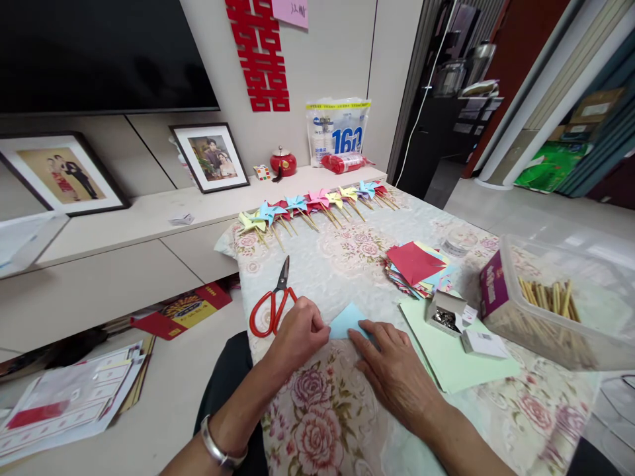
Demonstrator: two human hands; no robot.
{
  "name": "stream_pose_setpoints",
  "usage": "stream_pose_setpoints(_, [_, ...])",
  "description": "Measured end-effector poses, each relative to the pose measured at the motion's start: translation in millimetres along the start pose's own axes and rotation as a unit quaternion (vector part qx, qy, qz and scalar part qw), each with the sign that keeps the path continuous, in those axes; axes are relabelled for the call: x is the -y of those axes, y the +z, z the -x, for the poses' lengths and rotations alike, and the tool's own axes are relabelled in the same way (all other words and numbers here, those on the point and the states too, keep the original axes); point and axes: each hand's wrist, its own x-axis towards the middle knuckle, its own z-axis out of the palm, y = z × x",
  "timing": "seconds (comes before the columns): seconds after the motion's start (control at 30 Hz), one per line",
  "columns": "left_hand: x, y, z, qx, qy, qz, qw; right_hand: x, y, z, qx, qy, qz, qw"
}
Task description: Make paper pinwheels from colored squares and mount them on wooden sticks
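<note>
A light blue sheet of paper [346, 322], folded into a triangle, lies on the flowered tablecloth between my hands. My left hand [303, 330] is closed, with thumb and fingertips at the paper's left corner. The fingers of my right hand [389, 350] stretch over its right side and press it flat. Red-handled scissors [278, 301] rest just beyond my left hand, blades pointing away. To the right of my right hand are larger pale green sheets [459, 377], bearing an open small box [445, 312] of metal pins or tacks and a white box [485, 344].
Finished paper pinwheels [317, 201] on sticks line the table's far edge. A stack of cut coloured squares [415, 263] sits right of centre, near a round clear container [460, 240]. A clear plastic bin [526, 330] holding wooden sticks stands at the right edge.
</note>
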Motion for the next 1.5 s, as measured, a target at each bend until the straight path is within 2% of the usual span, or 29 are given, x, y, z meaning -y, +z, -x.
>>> stream_pose_setpoints(0.4, [-1, 3.9, 4, 0.005, 0.015, -0.054, 0.998, 2, -2, -1, 0.012, 0.008, 0.010, 1.000])
stream_pose_setpoints(0.67, [10, -0.9, 9, 0.016, 0.016, 0.036, 0.999, -1, 0, -1, 0.005, -0.005, 0.017, 1.000])
stream_pose_setpoints(0.77, [11, -4.9, 11, 0.002, -0.018, 0.045, 0.999, -1, 0, -1, 0.014, -0.002, 0.010, 1.000])
stream_pose_setpoints(0.83, [8, -4.6, 14, -0.030, -0.019, 0.018, 0.999, -1, -1, -1, 0.017, -0.001, 0.008, 1.000])
stream_pose_setpoints(0.9, [3, 0.7, 20, -0.086, 0.018, -0.034, 0.996, -1, -1, -1, 0.018, -0.002, 0.008, 1.000])
stream_pose_setpoints(0.97, [-3, 11.8, 30, -0.134, 0.090, -0.097, 0.982, -1, -1, -1, 0.019, -0.002, 0.010, 1.000])
stream_pose_setpoints(1.03, [-8, 26.9, 41, -0.145, 0.181, -0.146, 0.962, 0, -1, -1, 0.024, 0.000, 0.010, 1.000])
stream_pose_setpoints(1.1, [-11, 42.9, 51, -0.132, 0.249, -0.190, 0.940, -1, -1, -1, 0.032, 0.001, 0.007, 0.999])
stream_pose_setpoints(1.27, [-8, 69.1, 69, -0.105, 0.254, -0.255, 0.927, -2, 1, -1, 0.033, -0.006, 0.009, 0.999])
stream_pose_setpoints(1.5, [-3, 74.6, 73, -0.128, 0.243, -0.288, 0.917, 2, -5, 0, 0.021, -0.001, 0.033, 0.999])
